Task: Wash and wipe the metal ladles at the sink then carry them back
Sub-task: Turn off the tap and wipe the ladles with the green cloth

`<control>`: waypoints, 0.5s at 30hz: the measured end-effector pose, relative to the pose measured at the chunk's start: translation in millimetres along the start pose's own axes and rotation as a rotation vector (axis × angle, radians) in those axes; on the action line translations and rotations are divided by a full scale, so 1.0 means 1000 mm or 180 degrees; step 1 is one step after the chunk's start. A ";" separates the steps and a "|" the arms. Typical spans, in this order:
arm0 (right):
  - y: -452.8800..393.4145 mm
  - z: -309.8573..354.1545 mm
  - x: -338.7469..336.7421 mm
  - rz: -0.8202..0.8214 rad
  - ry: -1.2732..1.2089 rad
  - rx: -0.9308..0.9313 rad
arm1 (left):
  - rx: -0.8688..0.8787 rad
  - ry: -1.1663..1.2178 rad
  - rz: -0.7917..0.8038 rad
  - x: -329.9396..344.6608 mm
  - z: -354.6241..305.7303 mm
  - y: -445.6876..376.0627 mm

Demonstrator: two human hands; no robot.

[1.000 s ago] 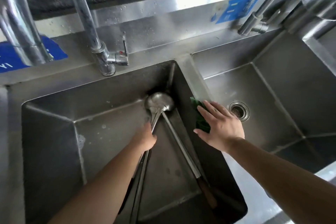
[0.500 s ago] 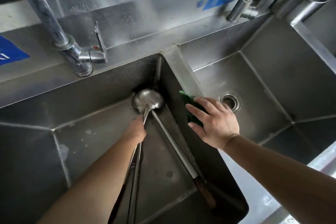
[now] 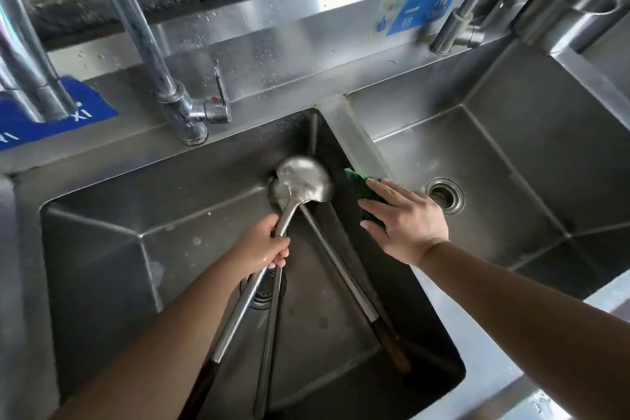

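Three long metal ladles lie in the left sink basin, their bowls bunched at its far right corner. My left hand grips the stem of the top ladle, whose bowl is raised a little above the others. A second ladle slants toward the basin's right front, dark wooden handle down. The third ladle runs under my left hand. My right hand lies with straight fingers on a green scouring pad, which sits on the divider between the two basins.
A tap with a lever stands behind the left basin. The right basin has a round drain and its own tap. Blue labels are stuck on the backsplash. A steel front rim runs along the lower right.
My left hand has closed round the top ladle's stem and lifted its bowl slightly. My right hand stays on the green pad. The camera view shifted a little.
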State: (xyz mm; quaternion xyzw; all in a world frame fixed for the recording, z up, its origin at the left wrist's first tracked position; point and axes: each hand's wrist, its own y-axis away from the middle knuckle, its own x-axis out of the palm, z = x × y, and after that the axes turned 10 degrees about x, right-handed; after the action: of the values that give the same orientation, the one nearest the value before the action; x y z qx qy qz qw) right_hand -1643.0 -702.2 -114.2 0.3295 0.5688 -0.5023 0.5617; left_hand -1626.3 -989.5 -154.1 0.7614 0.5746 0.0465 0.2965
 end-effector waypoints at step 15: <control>0.028 -0.015 -0.069 0.1560 -0.0443 0.0211 | 0.0958 0.0029 -0.0641 0.015 -0.152 0.173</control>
State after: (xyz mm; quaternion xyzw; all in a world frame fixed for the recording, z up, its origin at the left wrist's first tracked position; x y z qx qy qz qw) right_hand -1610.3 -667.3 -54.9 0.4404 0.4151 -0.3911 0.6934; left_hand -1537.0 -943.8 53.8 0.7356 0.6497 -0.0665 0.1798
